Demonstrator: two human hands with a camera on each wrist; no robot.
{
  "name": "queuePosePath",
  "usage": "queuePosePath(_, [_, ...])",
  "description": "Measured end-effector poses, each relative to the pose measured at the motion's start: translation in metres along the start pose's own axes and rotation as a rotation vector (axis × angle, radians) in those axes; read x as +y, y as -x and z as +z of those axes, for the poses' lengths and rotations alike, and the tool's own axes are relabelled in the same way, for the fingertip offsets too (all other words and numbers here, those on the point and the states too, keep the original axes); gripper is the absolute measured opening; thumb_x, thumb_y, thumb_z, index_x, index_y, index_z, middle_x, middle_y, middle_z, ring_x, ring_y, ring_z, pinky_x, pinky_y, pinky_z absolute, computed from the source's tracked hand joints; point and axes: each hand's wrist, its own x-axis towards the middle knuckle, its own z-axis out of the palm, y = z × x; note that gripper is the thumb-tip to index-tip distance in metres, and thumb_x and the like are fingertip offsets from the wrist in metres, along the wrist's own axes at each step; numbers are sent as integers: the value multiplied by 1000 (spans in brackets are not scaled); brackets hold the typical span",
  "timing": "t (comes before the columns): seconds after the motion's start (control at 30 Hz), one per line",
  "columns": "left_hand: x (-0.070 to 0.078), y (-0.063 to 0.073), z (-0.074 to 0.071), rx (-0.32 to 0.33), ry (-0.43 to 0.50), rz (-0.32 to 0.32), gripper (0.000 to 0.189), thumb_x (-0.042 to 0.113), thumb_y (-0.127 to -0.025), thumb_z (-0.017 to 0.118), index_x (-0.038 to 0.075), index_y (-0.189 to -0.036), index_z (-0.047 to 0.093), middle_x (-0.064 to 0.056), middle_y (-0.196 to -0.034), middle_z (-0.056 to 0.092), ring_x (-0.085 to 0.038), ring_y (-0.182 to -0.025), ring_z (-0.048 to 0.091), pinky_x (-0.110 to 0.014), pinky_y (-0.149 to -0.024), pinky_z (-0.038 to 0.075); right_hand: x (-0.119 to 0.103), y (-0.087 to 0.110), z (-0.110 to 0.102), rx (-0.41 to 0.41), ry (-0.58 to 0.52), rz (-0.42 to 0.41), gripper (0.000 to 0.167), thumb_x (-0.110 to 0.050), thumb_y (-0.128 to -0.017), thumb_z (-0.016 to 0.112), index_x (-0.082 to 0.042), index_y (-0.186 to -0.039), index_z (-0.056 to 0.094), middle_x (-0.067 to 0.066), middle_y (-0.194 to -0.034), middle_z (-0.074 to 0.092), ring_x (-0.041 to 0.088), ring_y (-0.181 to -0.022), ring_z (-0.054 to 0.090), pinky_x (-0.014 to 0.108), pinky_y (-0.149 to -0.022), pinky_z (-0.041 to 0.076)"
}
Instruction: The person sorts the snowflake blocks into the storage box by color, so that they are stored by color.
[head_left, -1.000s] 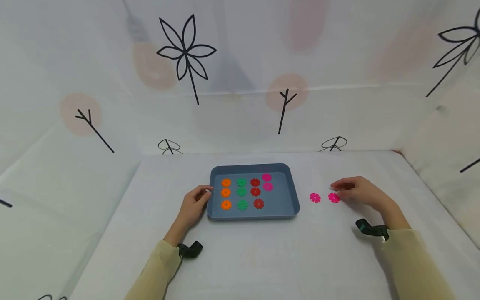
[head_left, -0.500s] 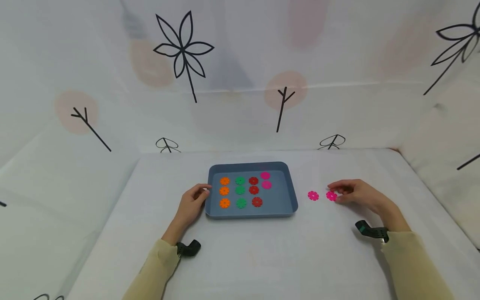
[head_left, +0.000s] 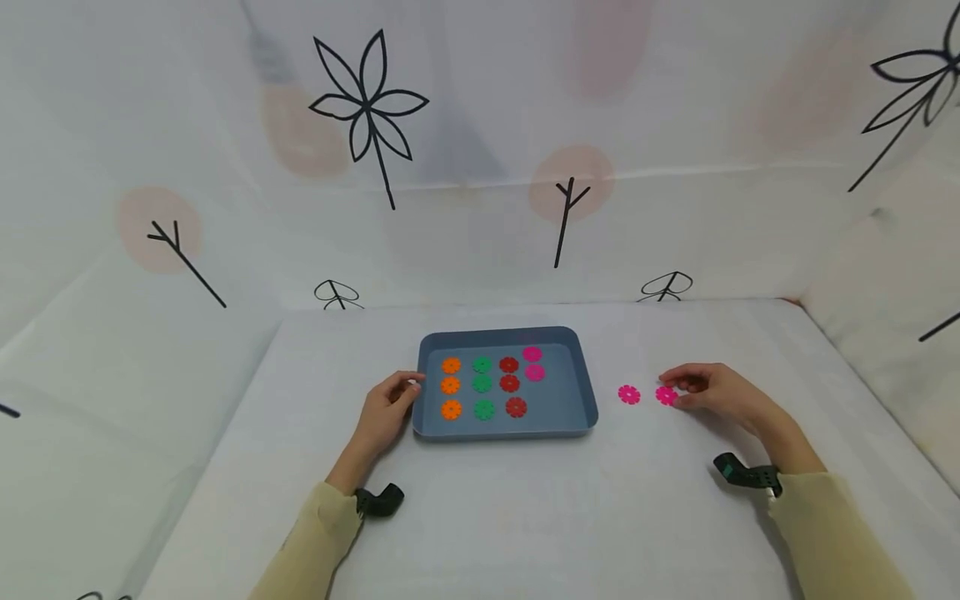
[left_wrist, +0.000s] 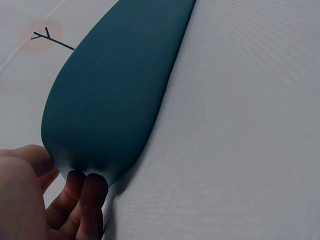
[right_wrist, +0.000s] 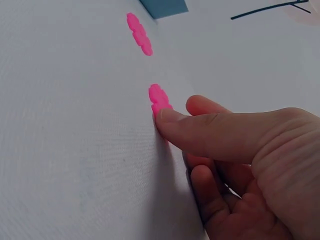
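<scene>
A blue-grey tray (head_left: 558, 408) holds notched discs in columns: orange (head_left: 451, 385), green (head_left: 482, 383), red (head_left: 509, 383) and two pink ones (head_left: 533, 372) at upper right. My left hand (head_left: 385, 414) holds the tray's left end; in the left wrist view its fingertips (left_wrist: 94, 186) press against the outer wall. To the right of the tray, two more pink notched discs lie on the cloth. My right hand (head_left: 722, 395) pinches the farther-right pink disc (head_left: 665, 396) by its edge, the thumb (right_wrist: 172, 121) covering part of it. The other pink disc (head_left: 629, 394) lies untouched between hand and tray.
White cloth covers the table (head_left: 510, 517). A pale printed backdrop (head_left: 465, 242) rises behind it and at both sides. Dark wrist-worn cameras (head_left: 381, 501) sit below each hand.
My right fingertips have come down slightly around the pink disc, which stays in about the same place. The left hand and tray have not visibly moved; the head view shifted a little.
</scene>
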Motion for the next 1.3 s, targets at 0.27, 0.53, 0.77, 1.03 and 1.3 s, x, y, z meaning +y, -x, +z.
queuePosePath(0.27, [4, 1, 0, -17, -7, -24, 25, 15, -102, 59, 1, -120, 68, -20, -88, 61, -18, -71, 50, -24, -65, 40, -1, 1, 3, 17, 29, 3, 40, -4, -86, 74, 1, -124, 64, 15, -111, 58, 30, -100, 49, 24, -72, 51])
queuePosePath(0.53, [40, 9, -7, -38, -6, -2, 24, 9, -102, 57, -6, -119, 66, -20, -87, 60, -15, -71, 49, -23, -66, 40, -1, 0, 5, 31, 42, 16, 38, -4, -85, 74, 1, -122, 66, 14, -109, 59, 30, -99, 50, 24, -71, 50])
queuePosePath(0.77, [41, 10, -8, -33, -5, 8, 24, 9, -101, 58, -5, -119, 67, -22, -87, 60, -16, -70, 50, -24, -65, 40, -1, 0, 5, 49, 62, 20, 37, -8, -87, 74, -1, -121, 65, 13, -108, 58, 30, -99, 50, 24, -73, 50])
queuePosePath(1.03, [39, 10, -8, -38, -1, 4, 24, 9, -101, 58, -5, -119, 67, -20, -85, 59, -16, -70, 50, -24, -65, 40, 0, 1, 3, 100, 110, -16, 29, -14, -92, 71, -3, -118, 69, 14, -112, 63, 30, -101, 54, 24, -75, 50])
queuePosePath(1.3, [39, 9, -8, -45, 9, 5, 24, 9, -102, 57, -5, -119, 66, -20, -85, 59, -16, -70, 50, -24, -65, 41, -6, 3, -7, 73, 116, 1, 26, -20, -93, 71, -5, -114, 72, 11, -109, 68, 27, -99, 57, 27, -74, 51])
